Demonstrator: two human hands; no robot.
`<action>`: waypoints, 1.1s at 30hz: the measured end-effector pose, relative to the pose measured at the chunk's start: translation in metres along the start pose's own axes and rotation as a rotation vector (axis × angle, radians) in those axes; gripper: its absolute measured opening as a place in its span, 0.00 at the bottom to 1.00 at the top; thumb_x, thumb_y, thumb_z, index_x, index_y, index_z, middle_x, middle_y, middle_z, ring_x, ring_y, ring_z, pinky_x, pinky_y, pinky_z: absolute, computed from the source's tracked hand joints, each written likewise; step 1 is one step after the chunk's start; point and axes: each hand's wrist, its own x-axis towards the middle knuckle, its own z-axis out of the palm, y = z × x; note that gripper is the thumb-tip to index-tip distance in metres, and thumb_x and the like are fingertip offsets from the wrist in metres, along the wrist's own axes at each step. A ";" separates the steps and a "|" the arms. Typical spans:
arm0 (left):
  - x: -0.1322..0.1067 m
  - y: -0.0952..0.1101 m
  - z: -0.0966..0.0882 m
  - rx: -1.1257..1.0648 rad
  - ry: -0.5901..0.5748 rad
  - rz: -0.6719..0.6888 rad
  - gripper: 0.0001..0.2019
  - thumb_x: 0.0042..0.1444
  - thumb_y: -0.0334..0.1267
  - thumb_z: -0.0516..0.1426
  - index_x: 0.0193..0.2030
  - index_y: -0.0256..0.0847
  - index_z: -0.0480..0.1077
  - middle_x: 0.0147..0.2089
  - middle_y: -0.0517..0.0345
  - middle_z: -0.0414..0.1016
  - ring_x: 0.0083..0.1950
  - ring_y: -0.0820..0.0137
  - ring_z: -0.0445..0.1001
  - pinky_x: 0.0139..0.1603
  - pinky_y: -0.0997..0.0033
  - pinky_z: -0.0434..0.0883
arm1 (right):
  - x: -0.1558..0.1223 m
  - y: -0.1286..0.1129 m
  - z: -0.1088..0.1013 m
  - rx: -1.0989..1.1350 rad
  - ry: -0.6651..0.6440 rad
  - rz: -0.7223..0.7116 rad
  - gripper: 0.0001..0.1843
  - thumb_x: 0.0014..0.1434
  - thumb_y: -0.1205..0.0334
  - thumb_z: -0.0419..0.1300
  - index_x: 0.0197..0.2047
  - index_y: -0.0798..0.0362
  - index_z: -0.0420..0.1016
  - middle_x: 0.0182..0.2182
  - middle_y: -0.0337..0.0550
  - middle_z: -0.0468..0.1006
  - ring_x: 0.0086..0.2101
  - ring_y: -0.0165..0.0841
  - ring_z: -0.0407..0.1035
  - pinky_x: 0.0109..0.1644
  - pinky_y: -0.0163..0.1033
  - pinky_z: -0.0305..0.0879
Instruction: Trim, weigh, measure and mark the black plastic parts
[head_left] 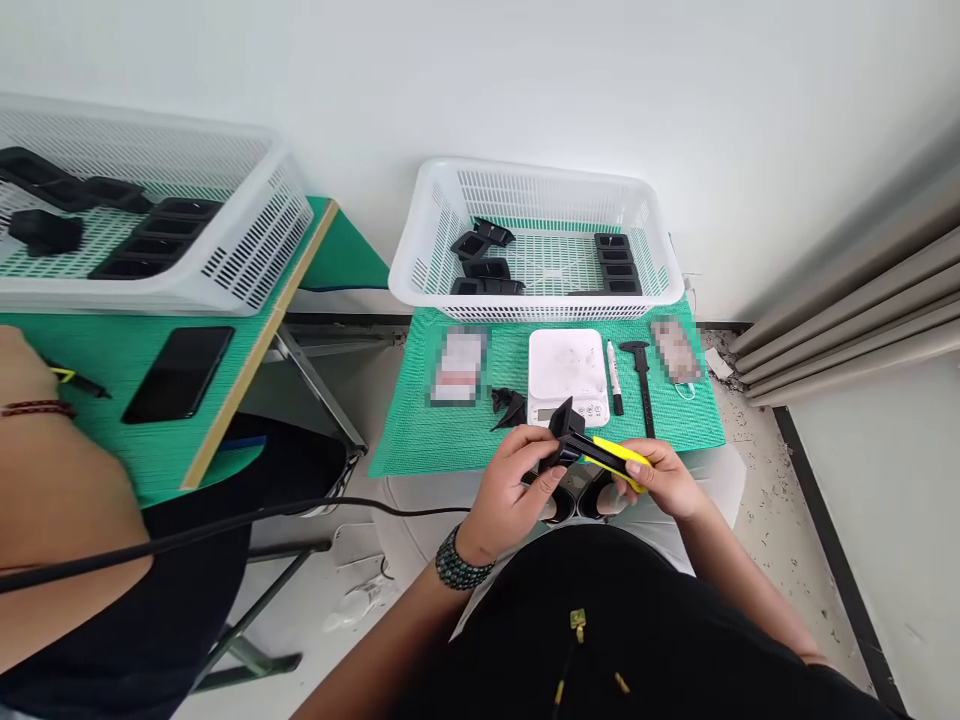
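Observation:
My left hand [511, 488] is closed around a black hollow molded part [568, 420], holding it just off the near edge of the green-covered table [405, 440]. A yellow and black utility knife [619, 462] is gripped in my right hand [666, 482]. Its front end meets the black part; the blade itself is too small to make out. Right behind my hands sits a white digital scale [566, 365] with dark smudges on it. Black scraps [508, 407] lie left of the scale. On its right are a marker [615, 378] and a black caliper [640, 388].
A white plastic basket [536, 312] with several black parts stands at the back. Blurred flat items [459, 365] lie on the table. To the left, another person's arm [67, 480], a phone [180, 374] and a second basket [247, 255] are at a neighboring table. A black cable [300, 512] crosses between.

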 end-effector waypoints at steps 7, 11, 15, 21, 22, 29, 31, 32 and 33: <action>0.000 -0.001 0.002 0.019 0.039 0.071 0.24 0.68 0.57 0.56 0.28 0.42 0.72 0.28 0.57 0.74 0.33 0.67 0.71 0.41 0.61 0.69 | -0.002 0.005 0.008 0.024 0.021 -0.016 0.26 0.62 0.35 0.65 0.37 0.54 0.76 0.26 0.40 0.77 0.19 0.27 0.66 0.22 0.33 0.57; -0.001 -0.003 0.002 -0.062 0.032 0.035 0.18 0.69 0.51 0.57 0.32 0.41 0.73 0.30 0.56 0.75 0.32 0.68 0.73 0.35 0.67 0.70 | -0.008 0.011 0.008 0.047 -0.054 -0.012 0.26 0.62 0.36 0.65 0.37 0.55 0.77 0.26 0.40 0.77 0.19 0.26 0.64 0.22 0.33 0.56; -0.004 -0.002 0.009 0.022 0.027 0.018 0.13 0.71 0.45 0.54 0.40 0.40 0.75 0.37 0.53 0.78 0.38 0.66 0.76 0.42 0.66 0.73 | -0.012 0.016 0.009 0.052 0.100 -0.008 0.27 0.61 0.35 0.66 0.42 0.54 0.76 0.23 0.36 0.74 0.18 0.26 0.63 0.21 0.33 0.57; -0.010 -0.001 0.021 0.061 0.014 0.026 0.11 0.71 0.40 0.52 0.41 0.41 0.73 0.38 0.54 0.77 0.39 0.67 0.75 0.44 0.65 0.73 | -0.022 0.020 0.004 0.020 0.084 0.007 0.29 0.59 0.33 0.67 0.39 0.54 0.76 0.23 0.36 0.75 0.18 0.26 0.62 0.22 0.34 0.57; -0.011 -0.002 0.023 0.047 0.008 0.029 0.11 0.71 0.40 0.52 0.42 0.41 0.73 0.38 0.54 0.77 0.39 0.67 0.75 0.43 0.66 0.74 | -0.024 0.021 0.003 0.009 0.117 0.000 0.28 0.59 0.33 0.66 0.39 0.53 0.76 0.22 0.36 0.74 0.18 0.26 0.62 0.22 0.34 0.57; -0.018 -0.011 0.032 0.012 -0.013 0.022 0.10 0.70 0.39 0.53 0.42 0.40 0.74 0.37 0.53 0.77 0.38 0.67 0.75 0.40 0.66 0.75 | -0.026 0.040 0.001 0.010 0.140 0.007 0.27 0.60 0.34 0.66 0.37 0.53 0.74 0.22 0.35 0.74 0.17 0.26 0.61 0.21 0.34 0.56; -0.019 -0.013 0.033 0.012 -0.025 0.036 0.10 0.70 0.38 0.53 0.42 0.40 0.75 0.37 0.53 0.77 0.37 0.67 0.75 0.39 0.67 0.75 | -0.026 0.045 0.001 0.020 0.204 0.009 0.28 0.58 0.32 0.66 0.37 0.53 0.74 0.21 0.34 0.73 0.16 0.26 0.61 0.20 0.33 0.55; -0.020 -0.014 0.034 0.011 -0.024 0.046 0.10 0.70 0.38 0.53 0.42 0.40 0.75 0.37 0.53 0.77 0.37 0.67 0.76 0.39 0.67 0.75 | -0.025 0.048 0.001 0.030 0.243 0.005 0.29 0.58 0.32 0.66 0.38 0.52 0.73 0.20 0.33 0.72 0.16 0.26 0.61 0.20 0.33 0.55; -0.020 -0.015 0.034 0.010 -0.019 0.058 0.10 0.70 0.38 0.53 0.42 0.40 0.75 0.37 0.53 0.78 0.37 0.67 0.76 0.39 0.67 0.76 | -0.025 0.050 0.000 0.043 0.264 0.001 0.30 0.57 0.31 0.66 0.38 0.52 0.73 0.20 0.32 0.72 0.16 0.26 0.61 0.19 0.33 0.55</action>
